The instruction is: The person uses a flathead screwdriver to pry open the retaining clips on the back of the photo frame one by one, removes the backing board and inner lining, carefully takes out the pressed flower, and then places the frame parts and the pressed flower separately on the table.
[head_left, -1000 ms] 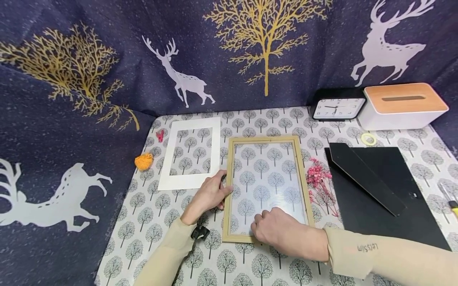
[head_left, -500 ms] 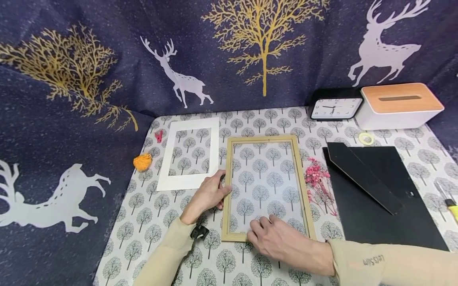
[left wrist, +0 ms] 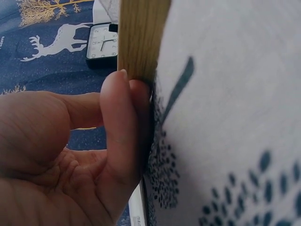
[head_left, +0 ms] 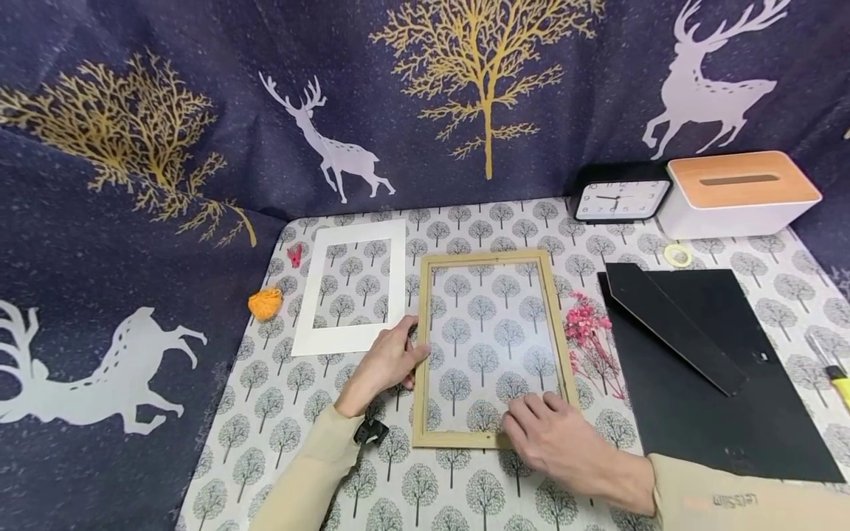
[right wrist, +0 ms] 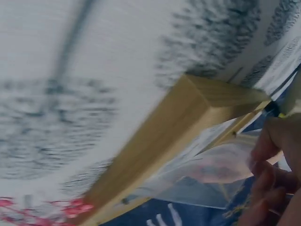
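Note:
A light wooden picture frame (head_left: 562, 339) lies on the tree-print cloth, with a clear sheet (head_left: 483, 335) inside it. My left hand (head_left: 392, 358) holds the frame's left bar from outside. In the left wrist view, its bent fingers (left wrist: 120, 127) lie against the bar's side. Over the near bar, towards the right corner, is my right hand (head_left: 554, 442), fingers bent and tips at the sheet's near edge. From the right wrist view, those fingers (right wrist: 265, 188) are close to the shiny sheet; whether they pinch anything is hidden.
A white mat board (head_left: 339, 339) lies left of the frame, near an orange yarn ball (head_left: 265, 303) and pink clip (head_left: 295, 255). Pink dried flowers (head_left: 587, 324) and a black backing board (head_left: 704, 428) lie right. A clock (head_left: 621, 200) and tissue box (head_left: 737, 214) stand behind.
My right hand has slid right along the frame's near bar, its fist-like shape loosening, and uncovered more of that bar. The left hand and the frame have stayed in place.

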`<state>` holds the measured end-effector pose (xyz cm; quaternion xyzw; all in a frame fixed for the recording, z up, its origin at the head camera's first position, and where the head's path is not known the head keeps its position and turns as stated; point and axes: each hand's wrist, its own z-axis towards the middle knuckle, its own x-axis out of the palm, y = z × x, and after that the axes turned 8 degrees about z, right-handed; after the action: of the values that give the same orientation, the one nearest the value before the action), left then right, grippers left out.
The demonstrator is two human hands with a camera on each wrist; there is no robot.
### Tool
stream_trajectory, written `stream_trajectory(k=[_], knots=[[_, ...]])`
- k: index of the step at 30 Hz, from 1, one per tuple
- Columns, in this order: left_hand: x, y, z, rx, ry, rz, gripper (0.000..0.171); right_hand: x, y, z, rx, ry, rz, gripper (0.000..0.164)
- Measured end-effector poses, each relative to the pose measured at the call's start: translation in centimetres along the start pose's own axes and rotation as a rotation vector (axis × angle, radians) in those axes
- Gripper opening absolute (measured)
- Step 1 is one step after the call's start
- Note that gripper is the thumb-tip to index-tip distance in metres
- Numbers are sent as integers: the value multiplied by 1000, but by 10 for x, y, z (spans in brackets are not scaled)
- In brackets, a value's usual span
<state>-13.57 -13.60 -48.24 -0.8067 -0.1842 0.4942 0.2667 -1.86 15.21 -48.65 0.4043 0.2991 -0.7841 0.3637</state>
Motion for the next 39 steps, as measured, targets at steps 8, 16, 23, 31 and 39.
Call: stream_trajectory(k=[8,16,23,31,39], knots=[[1,0,1,-5,-3,-6,69,-3,-22,-1,49,-363,-59,48],[1,3,2,5,-10,-13,67,-31,-20,-15,847,14,297,95],[1,2,2,-8,-1,-17,68,-38,-21,-24,1331,155,1298,104],[3,5,4,-8,-9,-32,67,-40,-10,-29,1564,45,1583,57],[2,3,3,-6,5,-69,67,-38,2,-27,1678,-99,1462,35]])
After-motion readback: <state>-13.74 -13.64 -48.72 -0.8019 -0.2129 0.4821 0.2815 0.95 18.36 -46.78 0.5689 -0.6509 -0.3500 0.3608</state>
